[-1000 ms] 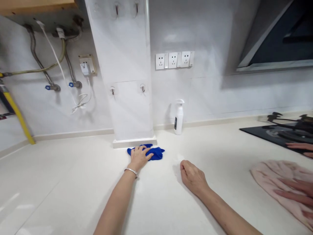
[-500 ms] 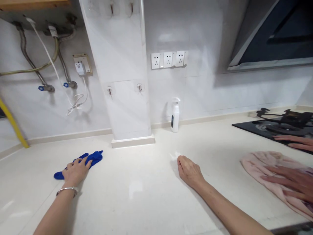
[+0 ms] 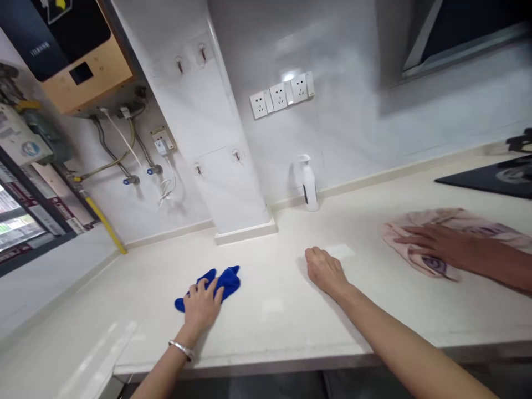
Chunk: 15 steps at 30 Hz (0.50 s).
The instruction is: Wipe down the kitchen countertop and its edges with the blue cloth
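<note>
black glass gas stove [image 3: 494,176] chopped off by the right edge, dark range hood [image 3: 465,27] cut at the top, my curled right fist [image 3: 326,270] hiding its own palm, lettering on the white pump bottle [image 3: 310,187] too tiny to read

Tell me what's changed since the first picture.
Your left hand has moved the blue cloth off the pillar base, left and toward the counter's front edge. The pink cloth shifted left under another person's hand. Bottle and fisted right hand stayed about put.
</note>
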Each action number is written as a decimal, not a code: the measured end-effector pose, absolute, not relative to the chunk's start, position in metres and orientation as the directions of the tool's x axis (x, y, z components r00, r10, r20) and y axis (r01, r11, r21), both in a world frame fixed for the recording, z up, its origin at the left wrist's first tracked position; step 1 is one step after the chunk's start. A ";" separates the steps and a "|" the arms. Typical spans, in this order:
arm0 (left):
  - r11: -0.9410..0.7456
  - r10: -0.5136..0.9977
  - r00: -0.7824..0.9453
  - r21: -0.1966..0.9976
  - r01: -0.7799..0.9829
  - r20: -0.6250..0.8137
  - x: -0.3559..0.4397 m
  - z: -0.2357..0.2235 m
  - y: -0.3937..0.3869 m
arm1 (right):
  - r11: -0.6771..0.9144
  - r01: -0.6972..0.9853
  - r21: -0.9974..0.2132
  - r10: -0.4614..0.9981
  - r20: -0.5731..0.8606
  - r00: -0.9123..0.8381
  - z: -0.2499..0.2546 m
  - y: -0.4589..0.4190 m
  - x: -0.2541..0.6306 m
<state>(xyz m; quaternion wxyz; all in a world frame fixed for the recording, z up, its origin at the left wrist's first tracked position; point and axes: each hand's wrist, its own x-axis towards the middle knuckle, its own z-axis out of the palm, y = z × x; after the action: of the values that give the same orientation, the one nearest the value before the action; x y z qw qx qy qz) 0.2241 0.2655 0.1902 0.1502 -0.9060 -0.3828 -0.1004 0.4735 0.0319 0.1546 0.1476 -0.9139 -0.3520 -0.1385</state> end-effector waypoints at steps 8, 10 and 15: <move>-0.891 0.409 0.881 -0.107 0.442 0.237 0.225 0.185 0.158 | -0.662 0.704 -0.257 0.620 0.339 0.707 0.159 0.030 0.468; -0.929 0.345 0.909 -0.056 0.367 0.233 0.236 0.184 0.137 | -0.650 0.704 -0.286 0.621 0.333 0.709 0.157 0.031 0.470; -0.994 0.110 0.969 0.054 0.100 0.222 0.282 0.178 0.081 | -0.652 0.649 -0.391 0.586 0.284 0.759 0.153 0.030 0.490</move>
<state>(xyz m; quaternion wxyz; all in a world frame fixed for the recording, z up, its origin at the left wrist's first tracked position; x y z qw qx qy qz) 0.2819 0.0806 0.1784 -0.0210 -0.9920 -0.0528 -0.1130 0.4898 0.0296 0.1534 0.2405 -0.9066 -0.3405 -0.0661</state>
